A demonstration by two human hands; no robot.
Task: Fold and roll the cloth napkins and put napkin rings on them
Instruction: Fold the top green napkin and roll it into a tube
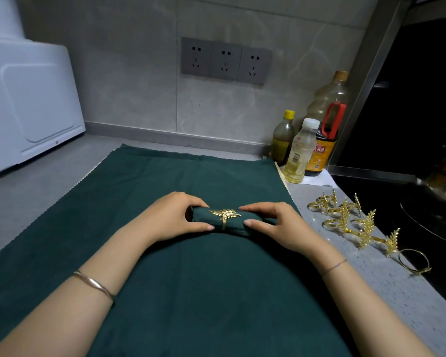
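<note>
A rolled dark green napkin lies crosswise in the middle of a flat dark green cloth. A gold leaf-shaped napkin ring sits around the roll's middle. My left hand grips the roll's left end, thumb in front and fingers over the top. My right hand grips the right end the same way. Several more gold leaf napkin rings lie on the counter to the right.
A white appliance stands at the back left. Several oil and sauce bottles stand at the back right, by the tiled wall with three sockets. A black stove borders the grey counter on the right.
</note>
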